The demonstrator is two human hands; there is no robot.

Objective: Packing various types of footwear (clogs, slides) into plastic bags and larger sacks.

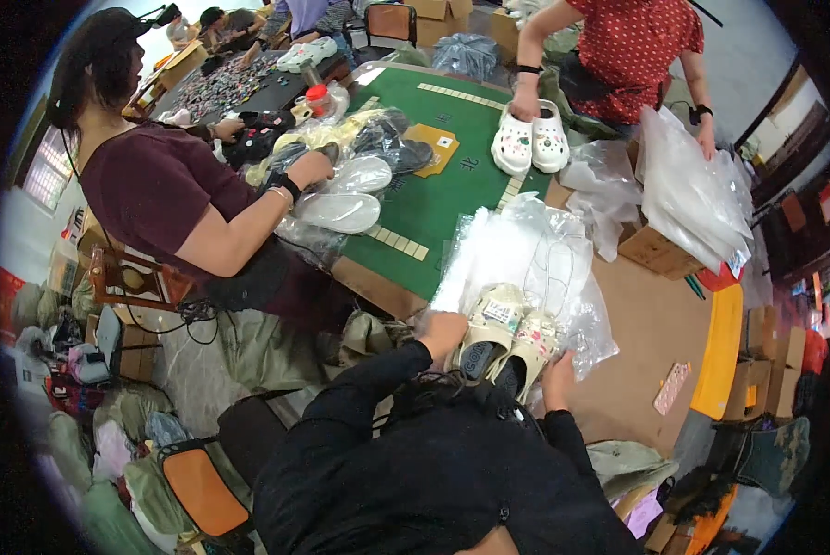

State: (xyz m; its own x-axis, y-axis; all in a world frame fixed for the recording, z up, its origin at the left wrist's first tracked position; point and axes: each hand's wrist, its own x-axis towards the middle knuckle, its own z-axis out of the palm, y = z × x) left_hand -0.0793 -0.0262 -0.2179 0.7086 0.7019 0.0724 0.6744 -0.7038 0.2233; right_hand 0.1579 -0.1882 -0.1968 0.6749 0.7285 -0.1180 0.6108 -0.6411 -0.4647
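A pair of cream clogs with colourful charms lies right in front of me, the left clog (498, 310) beside the right clog (533, 340), dark insides toward me. Under and around them spreads a clear plastic bag (589, 333), on top of other clear bags (516, 245). My left hand (444, 335) is closed at the bag's edge, just left of the clogs. To their right, my right hand (557, 377) pinches the bag's other edge. Both hands' fingertips are partly hidden.
Across the green-topped table (461, 217), a person in red holds white clogs (530, 139) near a box of plastic sheets (692, 194). At left, a person in maroon handles bagged shoes (345, 194). A pink charm card (672, 388) lies at right; an orange-backed chair (204, 490) stands lower left.
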